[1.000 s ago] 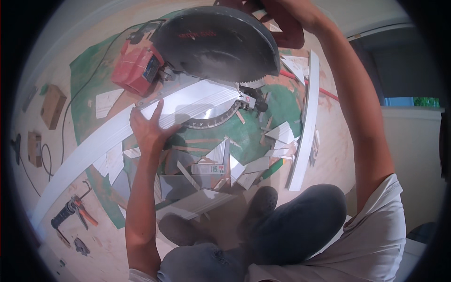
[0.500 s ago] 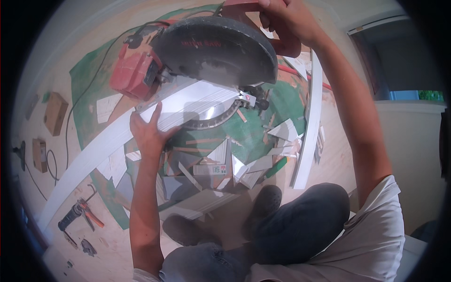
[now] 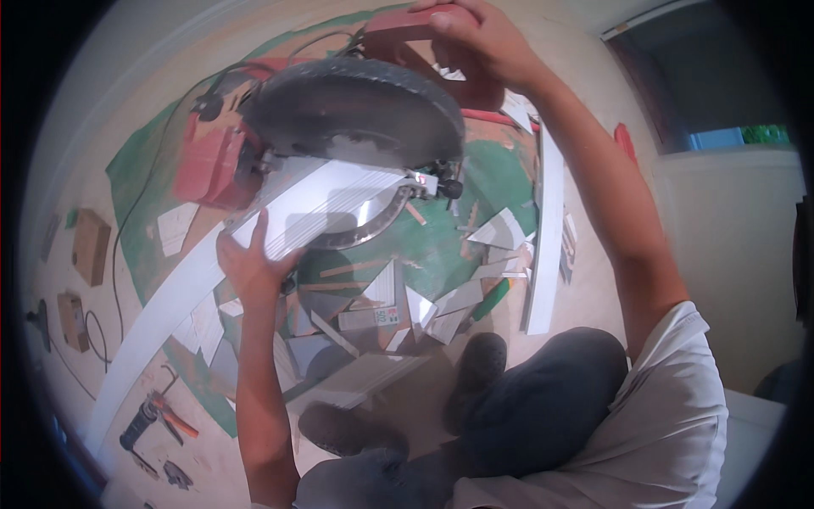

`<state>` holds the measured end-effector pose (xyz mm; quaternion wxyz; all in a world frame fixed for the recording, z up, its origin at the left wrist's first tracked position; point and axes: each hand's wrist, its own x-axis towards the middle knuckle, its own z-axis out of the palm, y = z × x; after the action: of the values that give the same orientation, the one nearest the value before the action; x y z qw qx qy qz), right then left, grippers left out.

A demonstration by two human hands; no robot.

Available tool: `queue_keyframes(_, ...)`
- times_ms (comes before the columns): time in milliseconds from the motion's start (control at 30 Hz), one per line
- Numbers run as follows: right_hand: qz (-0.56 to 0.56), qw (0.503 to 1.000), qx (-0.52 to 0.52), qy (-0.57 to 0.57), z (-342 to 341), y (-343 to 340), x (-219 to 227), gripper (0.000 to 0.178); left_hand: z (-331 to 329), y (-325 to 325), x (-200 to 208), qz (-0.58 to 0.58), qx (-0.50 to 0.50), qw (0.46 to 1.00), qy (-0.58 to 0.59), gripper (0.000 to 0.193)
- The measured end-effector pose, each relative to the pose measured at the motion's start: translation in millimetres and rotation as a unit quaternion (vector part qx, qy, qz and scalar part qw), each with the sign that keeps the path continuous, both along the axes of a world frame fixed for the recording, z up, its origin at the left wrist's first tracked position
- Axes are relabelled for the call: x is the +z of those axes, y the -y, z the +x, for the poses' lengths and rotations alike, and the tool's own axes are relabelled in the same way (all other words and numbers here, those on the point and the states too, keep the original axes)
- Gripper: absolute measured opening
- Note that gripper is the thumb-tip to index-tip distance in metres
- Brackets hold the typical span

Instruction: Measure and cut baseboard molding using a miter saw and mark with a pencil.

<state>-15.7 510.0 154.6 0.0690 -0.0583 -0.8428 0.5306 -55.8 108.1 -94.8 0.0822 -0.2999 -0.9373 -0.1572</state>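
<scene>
A miter saw with a dark round blade guard (image 3: 356,110) and a red motor housing (image 3: 212,170) stands on the floor in front of me. My right hand (image 3: 496,47) is wrapped round its red handle (image 3: 403,30) at the top. Across the saw table lies a long white grooved moulding board (image 3: 161,310), its far end under the guard and the rest running out to the lower left. My left hand (image 3: 254,267) grips the board left of the blade, thumb and forefinger spread over its face. The blade itself is hidden by the guard.
Several white off-cuts (image 3: 386,288) litter the green sheet (image 3: 449,246) under the saw. A long white strip (image 3: 547,254) lies to the right. Left are a caulking gun (image 3: 157,416), cardboard boxes (image 3: 91,246) and a black cord (image 3: 127,216). My shoes (image 3: 483,365) are close to the off-cuts.
The view has shifted, so the saw, board and both hands appear farther left and slightly lower. My left hand stays on the board and my right on the handle.
</scene>
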Motion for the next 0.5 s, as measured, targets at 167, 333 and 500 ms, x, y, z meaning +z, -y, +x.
queue_keyframes(167, 0.028, 0.995, 0.029, -0.086, 0, -8, -10, 0.058, 0, -2, 5, -0.002, -0.002, 0.999, 0.038, 0.098)
queue_keyframes(333, 0.105, 0.992, -0.022, -0.064, 8, -17, -23, 0.051, 1, -5, 13, -0.025, 0.017, 0.996, 0.080, 0.099)
queue_keyframes(500, 0.080, 0.991, 0.001, -0.108, 13, -20, -29, 0.044, -1, -6, 13, -0.054, 0.000, 0.997, 0.054, 0.098)
